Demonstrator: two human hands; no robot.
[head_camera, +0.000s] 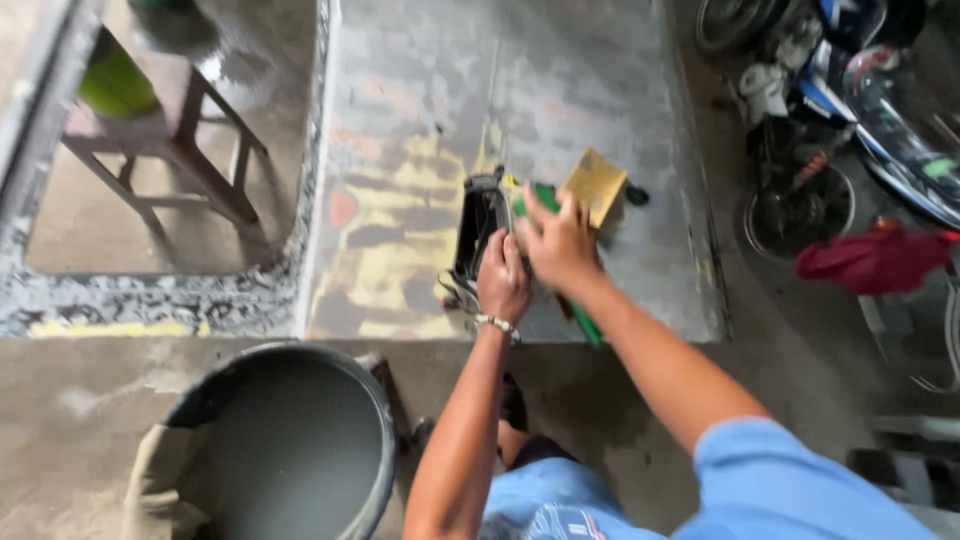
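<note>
A grey metal panel (420, 120) with worn yellow and orange paint patches lies flat on the floor in front of me. My left hand (503, 280), with a bracelet at the wrist, is closed around the edge of a black boxy tool (478, 225) standing on the panel. My right hand (558, 240) lies just to its right, fingers over a green-handled tool (586, 326) whose far end shows by the fingertips. A yellow sheet of sandpaper (596, 185) sits just beyond those fingers, and a small black piece (636, 195) lies next to it.
A round grey bucket (375, 400) full of murky grey liquid stands at the lower left. A wooden stool (185, 135) shows through the panel's opening at the upper left. Motorcycles (830, 100) and a red cloth (875, 258) crowd the right side.
</note>
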